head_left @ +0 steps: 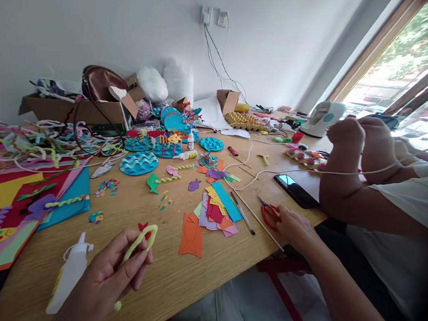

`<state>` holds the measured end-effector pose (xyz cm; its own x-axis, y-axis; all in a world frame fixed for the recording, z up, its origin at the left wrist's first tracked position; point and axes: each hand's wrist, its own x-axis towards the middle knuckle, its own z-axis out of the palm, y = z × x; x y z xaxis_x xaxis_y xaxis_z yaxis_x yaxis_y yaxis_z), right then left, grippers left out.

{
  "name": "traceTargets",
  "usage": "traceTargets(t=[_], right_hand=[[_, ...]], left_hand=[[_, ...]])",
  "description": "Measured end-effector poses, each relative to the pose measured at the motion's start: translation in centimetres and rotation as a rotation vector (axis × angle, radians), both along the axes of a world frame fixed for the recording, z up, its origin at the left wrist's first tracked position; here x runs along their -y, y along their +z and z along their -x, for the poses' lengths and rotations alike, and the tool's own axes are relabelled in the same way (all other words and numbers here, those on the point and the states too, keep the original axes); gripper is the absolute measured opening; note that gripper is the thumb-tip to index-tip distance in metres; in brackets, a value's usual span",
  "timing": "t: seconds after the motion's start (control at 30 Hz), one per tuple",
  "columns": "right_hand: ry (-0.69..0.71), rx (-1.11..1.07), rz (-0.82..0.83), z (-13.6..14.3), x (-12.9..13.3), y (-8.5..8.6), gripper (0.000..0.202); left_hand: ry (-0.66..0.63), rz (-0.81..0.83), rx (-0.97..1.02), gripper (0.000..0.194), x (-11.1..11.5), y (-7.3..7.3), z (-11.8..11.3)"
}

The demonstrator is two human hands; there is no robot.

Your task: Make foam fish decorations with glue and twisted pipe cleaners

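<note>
My left hand point(109, 274) pinches a pale yellow-green pipe cleaner point(153, 233), bent into a loop above the table's front part. Just behind the loop shows a small red paper piece point(142, 226); whether my fingers hold it too I cannot tell. At the right, my right hand point(294, 228) has its fingers closed on the orange-red handles of a pair of scissors point(271, 215), whose blades point away over the tabletop. Between the hands lie an orange paper strip point(191, 237) with drawn lines and a pile of coloured paper scraps point(215, 210).
A white glue bottle point(70, 272) lies beside my left hand. A paintbrush point(245, 216) and a thin wooden stick point(257, 219) lie left of the scissors. A phone point(296, 190) rests near another person's arm point(354, 195). Blue wavy discs point(138, 163) and pipe cleaners point(48, 139) spread behind.
</note>
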<state>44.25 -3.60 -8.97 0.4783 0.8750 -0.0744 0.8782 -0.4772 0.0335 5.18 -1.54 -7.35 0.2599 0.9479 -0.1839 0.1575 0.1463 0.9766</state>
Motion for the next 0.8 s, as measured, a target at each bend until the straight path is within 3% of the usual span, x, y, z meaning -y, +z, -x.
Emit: traceTargets(t=[0.13,0.17,0.27,0.33,0.4,0.47,0.6,0.8], right_hand=[[-0.026,-0.172,-0.29,2.4,1.2,1.6,0.014],[-0.018,-0.3,-0.378,3.7,1.7,2.1,0.01],[0.124,-0.969,-0.515,8.8,3.4,3.0,0.021],[0.181,-1.413,-0.451,12.6,4.2,2.8,0.032],[0.262,-1.794,-0.244,15.9,4.6,2.0,0.042],[0.422,-2.126,-0.114,18.6,4.6,1.0,0.059],[0.513,-2.395,0.004,21.8,3.8,-0.6,0.068],[0.403,-2.659,0.103,23.0,2.7,-1.2,0.057]], left_hand=[[0.06,0.04,0.044,0.026,-0.1,0.6,-0.2],[0.057,0.045,0.055,0.025,-0.2,0.7,-0.3],[0.048,0.036,0.083,0.025,-0.2,1.0,-0.6],[0.056,0.015,0.082,0.026,-0.2,1.1,-0.9],[0.062,-0.023,0.05,0.025,-0.1,1.2,-1.2],[0.061,-0.084,-0.01,0.024,0.1,1.4,-1.4],[0.045,-0.251,-0.092,0.02,0.1,1.6,-1.5],[-0.071,-0.435,-0.21,0.02,-0.1,0.9,-1.1]])
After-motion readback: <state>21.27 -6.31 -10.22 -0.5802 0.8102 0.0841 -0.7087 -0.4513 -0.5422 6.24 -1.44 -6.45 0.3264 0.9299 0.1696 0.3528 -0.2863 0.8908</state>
